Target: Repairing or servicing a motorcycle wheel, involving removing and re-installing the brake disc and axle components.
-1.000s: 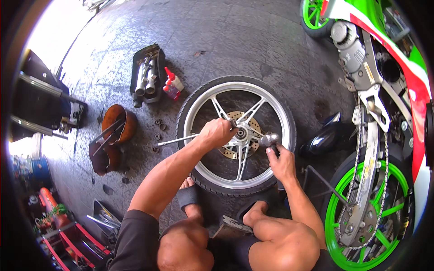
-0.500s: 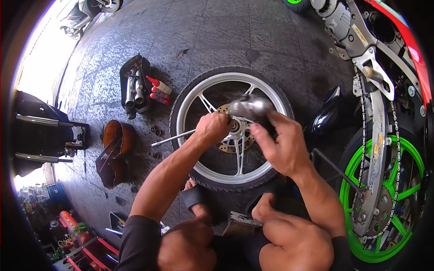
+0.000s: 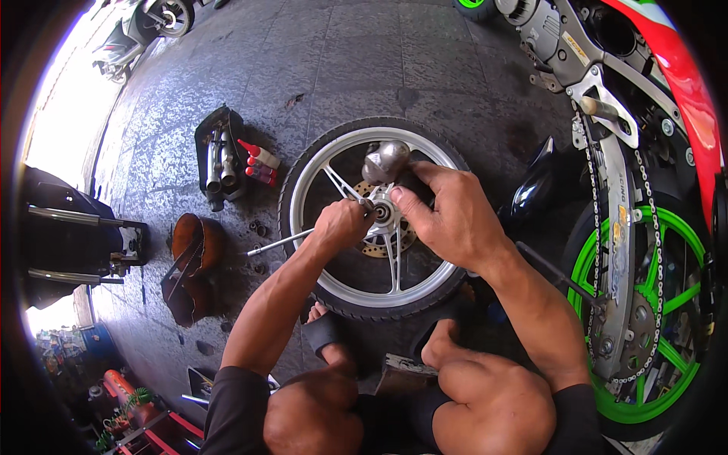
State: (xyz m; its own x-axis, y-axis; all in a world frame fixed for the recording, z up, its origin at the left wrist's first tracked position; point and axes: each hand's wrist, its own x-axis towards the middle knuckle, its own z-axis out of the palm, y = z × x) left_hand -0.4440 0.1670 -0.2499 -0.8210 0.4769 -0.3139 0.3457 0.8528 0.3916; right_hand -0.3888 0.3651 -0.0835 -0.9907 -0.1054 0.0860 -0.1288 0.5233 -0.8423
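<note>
A motorcycle wheel (image 3: 364,296) with silver spokes and a black tyre lies flat on the floor before me. My left hand (image 3: 343,225) is closed round a long metal rod (image 3: 279,243); one end sticks out to the left over the tyre, the other reaches the wheel's hub (image 3: 384,214). In my right hand (image 3: 455,212) is a hammer with a rounded, shiny steel head (image 3: 387,161), held above the wheel just beyond the hub. Most of its handle is hidden by my fingers. A drilled brake disc (image 3: 371,249) shows behind the spokes.
Left of the wheel are a black tray (image 3: 214,163) with metal tubes, small red-capped bottles (image 3: 262,167) and a rusty open container (image 3: 196,246). A motorcycle with a green rear wheel (image 3: 658,322) stands at the right. A dark glossy part (image 3: 533,188) lies beside it.
The hammer has moved from close by the hub to farther off and slightly left, and is less blurred. My left hand stays on the rod at the hub. The whole view has shifted slightly.
</note>
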